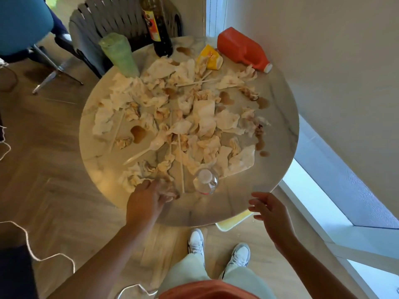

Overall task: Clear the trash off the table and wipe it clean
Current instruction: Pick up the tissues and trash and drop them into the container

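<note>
A round marble table is strewn with several crumpled, stained napkins, brown spills, a white plastic spoon and thin sticks. A clear plastic bottle stands near the front edge. My left hand rests at the front left rim, its fingers blurred on a crumpled stained napkin; the grip is unclear. My right hand hovers open beside the front right rim, holding nothing.
At the back stand a green cup stack, a dark bottle, a tipped yellow carton and an orange jug on its side. A grey chair sits behind, a wall to the right, something yellow under the table.
</note>
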The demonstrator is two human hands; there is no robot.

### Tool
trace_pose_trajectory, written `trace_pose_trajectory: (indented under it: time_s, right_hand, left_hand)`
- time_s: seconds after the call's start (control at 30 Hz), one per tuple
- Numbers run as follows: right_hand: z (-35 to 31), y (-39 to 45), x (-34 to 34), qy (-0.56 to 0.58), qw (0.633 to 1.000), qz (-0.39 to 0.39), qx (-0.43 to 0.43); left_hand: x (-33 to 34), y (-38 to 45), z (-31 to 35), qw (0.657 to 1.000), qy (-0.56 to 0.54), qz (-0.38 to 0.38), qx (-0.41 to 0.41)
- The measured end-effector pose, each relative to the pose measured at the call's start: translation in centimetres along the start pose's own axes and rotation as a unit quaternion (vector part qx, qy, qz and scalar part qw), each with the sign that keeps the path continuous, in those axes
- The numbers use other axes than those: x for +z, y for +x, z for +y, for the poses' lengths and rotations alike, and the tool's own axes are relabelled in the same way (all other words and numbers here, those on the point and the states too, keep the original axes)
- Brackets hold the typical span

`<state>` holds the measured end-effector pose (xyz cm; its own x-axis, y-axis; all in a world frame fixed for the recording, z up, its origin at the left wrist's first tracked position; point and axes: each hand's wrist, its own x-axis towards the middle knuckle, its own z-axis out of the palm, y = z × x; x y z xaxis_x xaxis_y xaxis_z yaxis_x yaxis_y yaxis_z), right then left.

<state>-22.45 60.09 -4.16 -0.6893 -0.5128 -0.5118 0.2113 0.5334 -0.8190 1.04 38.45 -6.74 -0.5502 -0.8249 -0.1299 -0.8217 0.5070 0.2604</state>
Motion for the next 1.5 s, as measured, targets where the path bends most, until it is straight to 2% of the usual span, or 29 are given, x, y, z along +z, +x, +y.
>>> trace_pose_trajectory:
  time_s: [0.13,0.3,0.5,0.63,0.73,0.83,0.9,0.97,1.13,1.23,1.3,1.37,1.4,1.5]
  right_hand:
    - [0.3,-0.2,0.8,0.002,1.000,0.001,0.015]
    - [0.4,-0.8,1.9,0.007,0.999,-0.011,0.036]
    - [0.5,-2.5,3.9,-0.002,0.997,-0.059,0.055]
    - [-0.6,-4.2,5.8,0.018,0.985,-0.158,0.064]
    - [-2.1,-5.5,7.4,0.068,0.960,-0.263,0.068]
    - [-3.0,-6.3,8.4,0.173,0.917,-0.350,0.083]
    - [-3.4,-6.6,8.5,0.231,0.898,-0.362,0.098]
    - [-3.6,-6.6,8.6,0.263,0.894,-0.350,0.091]
    - [-3.4,-5.8,9.1,0.196,0.950,-0.239,0.048]
    - [-3.4,-5.4,9.0,0.174,0.964,-0.199,0.039]
    - [-3.5,-5.2,8.8,0.180,0.964,-0.193,0.040]
    - [-3.6,-5.1,8.6,0.189,0.962,-0.190,0.047]
    - [-3.6,-5.1,8.6,0.189,0.962,-0.190,0.050]
    - [-3.5,-5.2,8.6,0.179,0.966,-0.179,0.057]
  left_hand:
    - [0.8,0.8,-0.5,0.999,0.031,-0.013,0.009]
    - [0.2,0.5,0.3,0.999,0.020,0.014,0.029]
    - [-2.7,-2.3,2.2,0.992,-0.087,0.080,0.051]
    - [-4.9,-5.0,4.8,0.975,-0.195,0.079,0.072]
    - [-6.2,-6.7,7.0,0.950,-0.299,0.046,0.074]
    - [-7.1,-7.9,8.7,0.903,-0.430,-0.004,0.021]
    - [-7.0,-8.0,8.9,0.870,-0.493,-0.020,-0.018]
    - [-6.7,-7.7,8.6,0.849,-0.525,-0.030,-0.043]
    - [-5.6,-7.3,7.5,0.870,-0.489,-0.030,-0.061]
    - [-3.6,-5.9,4.8,0.886,-0.451,-0.008,-0.109]
    - [-1.6,-4.6,2.6,0.925,-0.370,-0.047,-0.070]
    - [0.7,-3.7,0.9,0.968,-0.238,-0.072,0.034]
    - [1.7,-3.3,0.6,0.978,-0.184,-0.075,0.068]
    - [2.7,-2.1,0.9,0.987,-0.148,-0.048,0.042]
